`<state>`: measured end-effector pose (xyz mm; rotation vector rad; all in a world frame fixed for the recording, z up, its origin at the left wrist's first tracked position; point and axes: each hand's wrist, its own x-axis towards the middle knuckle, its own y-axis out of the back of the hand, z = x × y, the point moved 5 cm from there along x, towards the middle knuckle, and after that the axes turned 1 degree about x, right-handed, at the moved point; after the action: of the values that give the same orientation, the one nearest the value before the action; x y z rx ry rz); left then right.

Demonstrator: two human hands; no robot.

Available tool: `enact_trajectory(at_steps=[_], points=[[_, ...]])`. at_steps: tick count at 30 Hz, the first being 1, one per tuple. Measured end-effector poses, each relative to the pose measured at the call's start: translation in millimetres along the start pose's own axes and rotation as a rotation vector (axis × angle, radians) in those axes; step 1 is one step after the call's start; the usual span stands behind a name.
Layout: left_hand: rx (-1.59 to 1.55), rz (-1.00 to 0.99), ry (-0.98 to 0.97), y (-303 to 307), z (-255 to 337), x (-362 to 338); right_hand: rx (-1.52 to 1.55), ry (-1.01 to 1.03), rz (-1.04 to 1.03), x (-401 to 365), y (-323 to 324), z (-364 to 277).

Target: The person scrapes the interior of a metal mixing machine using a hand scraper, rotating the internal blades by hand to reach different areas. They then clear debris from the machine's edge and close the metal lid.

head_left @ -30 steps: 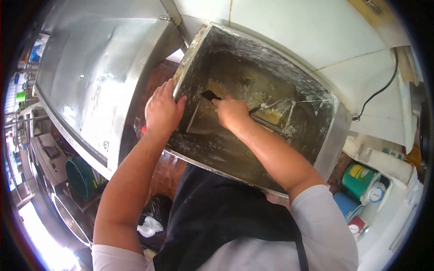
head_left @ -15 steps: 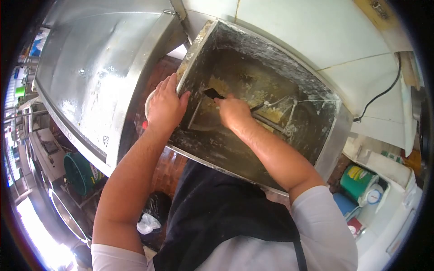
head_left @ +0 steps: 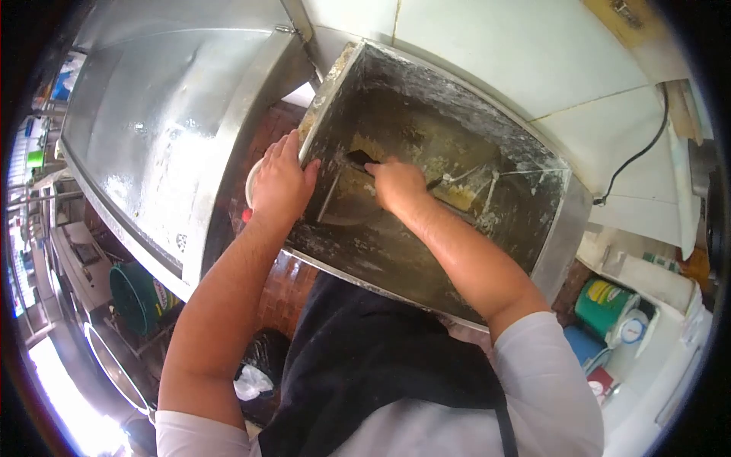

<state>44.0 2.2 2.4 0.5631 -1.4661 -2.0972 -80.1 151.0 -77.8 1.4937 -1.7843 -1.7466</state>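
Holding a Dark Flat Tool Inside a Metal Basin

Item: my right hand (head_left: 400, 185), closed around the dark tool (head_left: 360, 158); its flat end points left, low inside the basin (head_left: 560, 236).
Item: my left hand (head_left: 283, 179), open at the basin's left rim, fingers extended side by side, thumb spread apart from them.
Item: one white curved object (head_left: 252, 181), partly hidden, just beside my left hand.
Item: thin metal rods (head_left: 491, 190) within the basin, right of the tool; pale and yellowish residue nearby.
Item: shiny metal worktop (head_left: 152, 129), left of the basin.
Item: black cable (head_left: 643, 154) along the pale wall (head_left: 525, 53), right.
Item: green container (head_left: 601, 305), lower right.
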Motion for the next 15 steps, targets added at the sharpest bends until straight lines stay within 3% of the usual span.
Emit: enact_trajectory(at_steps=[11, 15], points=[[0.005, 0.005, -0.015, -1.7, -0.2, 0.9, -0.015, 0.065, -0.055, -5.4, -2.9, -5.2], [0.017, -0.002, -0.003, -1.0, 1.3, 0.7, 0.017, 0.066, 0.089, -13.9, -4.0, -9.7]])
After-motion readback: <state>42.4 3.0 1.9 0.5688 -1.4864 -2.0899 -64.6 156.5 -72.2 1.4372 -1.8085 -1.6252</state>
